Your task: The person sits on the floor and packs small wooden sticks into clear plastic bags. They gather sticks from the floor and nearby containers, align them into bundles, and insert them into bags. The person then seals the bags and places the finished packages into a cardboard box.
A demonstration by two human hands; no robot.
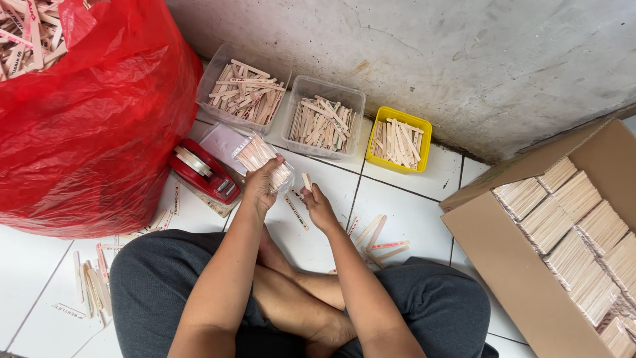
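Left hand [262, 182] clamps a stick bundle [265, 159] (arm outstretched), while right hand [318, 205] pinches one stick [307, 181] upright.

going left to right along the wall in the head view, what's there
red bag → left clear tub → right clear tub → yellow tub → cardboard box

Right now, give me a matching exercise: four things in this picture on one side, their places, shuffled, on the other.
Things:
1 red bag
2 yellow tub
3 cardboard box
4 tape dispenser

Places:
A by the wall, rightmost tub
B far left, full of sticks
C right, holding bundled sticks
D on the floor beside the bag

Pairs: 1-B, 2-A, 3-C, 4-D
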